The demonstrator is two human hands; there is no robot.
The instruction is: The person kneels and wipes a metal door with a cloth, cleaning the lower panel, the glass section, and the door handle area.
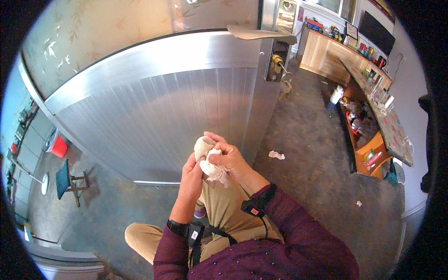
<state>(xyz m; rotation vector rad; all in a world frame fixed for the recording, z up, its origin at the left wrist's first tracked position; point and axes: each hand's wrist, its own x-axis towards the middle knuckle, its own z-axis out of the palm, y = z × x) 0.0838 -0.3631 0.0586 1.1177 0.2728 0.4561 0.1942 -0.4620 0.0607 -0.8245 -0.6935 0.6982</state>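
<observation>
My left hand grips a beige bundled cloth in front of my knees. My right hand pinches a crumpled white tissue or thin cloth against it, the frayed end hanging down. Whether the two pieces are joined cannot be made out. Just beyond my hands stands a brushed-metal door with a patterned glass pane above. At the door's right edge, a key on a ring sits in the brass lock cylinder, with the lock recess around it exposed. A beige cloth lies over the door edge above the lock.
To the left are a folding stool and a red bucket. On the right, a cluttered table has an open compartment and a pulled-out drawer. A white flask stands beside it. Crumpled paper lies on the floor.
</observation>
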